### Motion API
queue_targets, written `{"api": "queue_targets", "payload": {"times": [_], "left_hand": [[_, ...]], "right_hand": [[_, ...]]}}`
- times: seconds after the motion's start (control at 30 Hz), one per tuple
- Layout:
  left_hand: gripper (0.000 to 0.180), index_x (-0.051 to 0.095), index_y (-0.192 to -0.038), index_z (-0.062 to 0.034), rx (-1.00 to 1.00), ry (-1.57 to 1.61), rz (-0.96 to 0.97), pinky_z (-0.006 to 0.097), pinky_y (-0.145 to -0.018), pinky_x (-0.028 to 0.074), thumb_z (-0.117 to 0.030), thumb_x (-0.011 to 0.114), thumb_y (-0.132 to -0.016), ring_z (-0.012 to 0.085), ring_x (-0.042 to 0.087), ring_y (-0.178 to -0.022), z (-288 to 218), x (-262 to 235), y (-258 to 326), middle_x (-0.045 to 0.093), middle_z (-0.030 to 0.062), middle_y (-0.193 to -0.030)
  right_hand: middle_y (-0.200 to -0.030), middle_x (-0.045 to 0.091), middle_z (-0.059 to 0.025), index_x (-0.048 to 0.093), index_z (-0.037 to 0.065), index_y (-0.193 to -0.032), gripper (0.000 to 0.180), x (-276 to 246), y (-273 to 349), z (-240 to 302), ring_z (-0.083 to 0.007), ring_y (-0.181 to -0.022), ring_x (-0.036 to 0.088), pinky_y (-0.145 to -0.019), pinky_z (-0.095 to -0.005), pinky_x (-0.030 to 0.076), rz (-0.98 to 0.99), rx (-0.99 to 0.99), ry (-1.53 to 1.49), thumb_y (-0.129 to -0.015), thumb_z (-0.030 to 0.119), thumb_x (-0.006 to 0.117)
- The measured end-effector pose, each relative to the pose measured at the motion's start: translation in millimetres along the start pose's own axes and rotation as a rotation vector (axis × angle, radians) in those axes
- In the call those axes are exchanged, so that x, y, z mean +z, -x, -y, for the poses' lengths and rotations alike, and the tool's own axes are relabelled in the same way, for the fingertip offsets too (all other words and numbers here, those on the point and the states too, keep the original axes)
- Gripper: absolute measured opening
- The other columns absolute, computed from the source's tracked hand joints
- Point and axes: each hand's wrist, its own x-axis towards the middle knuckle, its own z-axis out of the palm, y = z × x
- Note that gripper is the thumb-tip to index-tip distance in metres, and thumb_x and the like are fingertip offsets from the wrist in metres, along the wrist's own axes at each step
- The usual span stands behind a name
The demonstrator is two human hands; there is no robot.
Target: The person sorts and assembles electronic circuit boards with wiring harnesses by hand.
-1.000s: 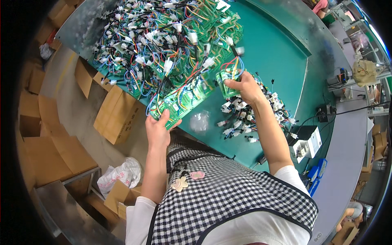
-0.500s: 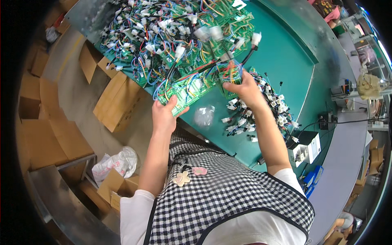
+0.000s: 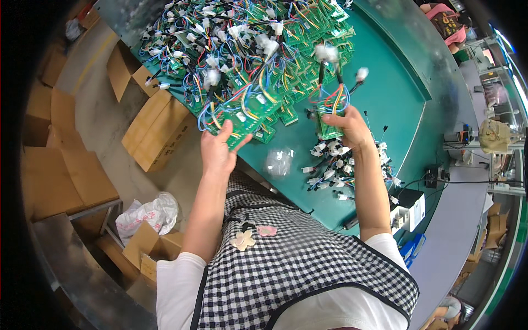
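My left hand [image 3: 219, 151] grips the near edge of a green circuit board [image 3: 224, 131] with blue and yellow wires looping off it. Beyond that board lies a big heap of wired circuit boards [image 3: 231, 49] with white plugs. My right hand [image 3: 352, 127] is closed on a smaller bundle of green circuit board [image 3: 329, 131], its red and blue wires and white connectors [image 3: 326, 53] standing up above it. How many boards this hand holds I cannot tell. Below my right hand, a pile of short cables with white connectors [image 3: 335, 170] lies on the green bench top [image 3: 393, 66].
A clear crumpled plastic bag [image 3: 279, 162] rests near the bench's front edge. To the right stand a white and black box-shaped device [image 3: 410, 212] and a blue item [image 3: 412, 250]. Cardboard boxes [image 3: 157, 132] and a white sack [image 3: 148, 217] are on the floor at left.
My hands have moved apart. My right hand has shifted right with its board, whose plugs have swung upward, while my left hand stays near its place with a board.
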Motion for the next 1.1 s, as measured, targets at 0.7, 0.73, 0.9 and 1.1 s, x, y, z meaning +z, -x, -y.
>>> {"api": "queue_targets", "payload": {"times": [0.7,0.73,0.9,1.1], "left_hand": [[0.025,0.046,-0.108,-0.0058,-0.203,-0.005,0.356,0.039,-0.064,0.054,-0.004,0.05,-0.083,0.0195,0.06,-0.082,16,57,-30,0.057,0.0056,-0.099],[0.025,0.046,-0.108,-0.0058,-0.199,-0.002,0.357,0.039,-0.064,0.054,-0.004,0.05,-0.083,0.0195,0.06,-0.082,20,59,-34,0.057,0.0056,-0.099],[0.028,0.044,-0.11,-0.0043,-0.126,-0.041,0.087,0.037,-0.063,0.054,-0.001,0.05,-0.083,0.0184,0.059,-0.081,26,99,-48,0.057,0.0085,-0.097],[0.027,0.042,-0.108,0.003,0.343,-0.048,-0.055,0.024,-0.058,0.048,0.005,0.05,-0.081,0.0114,0.054,-0.081,28,127,-113,0.055,0.0085,-0.095]], "right_hand": [[-0.098,0.057,-0.0044,0.046,0.002,-0.109,0.055,39,-26,45,-0.013,-0.09,0.052,-0.082,-0.0266,0.04,0.157,-0.158,-0.172,-0.06,0.003,0.071],[-0.098,0.057,-0.0041,0.046,0.002,-0.109,0.054,38,-31,41,-0.0131,-0.09,0.053,-0.082,-0.0267,0.04,0.213,-0.12,-0.196,-0.06,0.002,0.07],[-0.09,0.059,-0.0104,0.048,0.001,-0.1,0.046,53,-58,30,-0.0193,-0.081,0.058,-0.075,-0.03,0.045,-0.023,-0.356,0.202,-0.06,0.01,0.071],[-0.088,0.053,-0.0207,0.042,0.003,-0.1,0.046,70,-97,80,-0.0398,-0.077,0.055,-0.064,-0.0432,0.044,-0.311,-0.662,0.827,-0.063,0.012,0.067]]}}
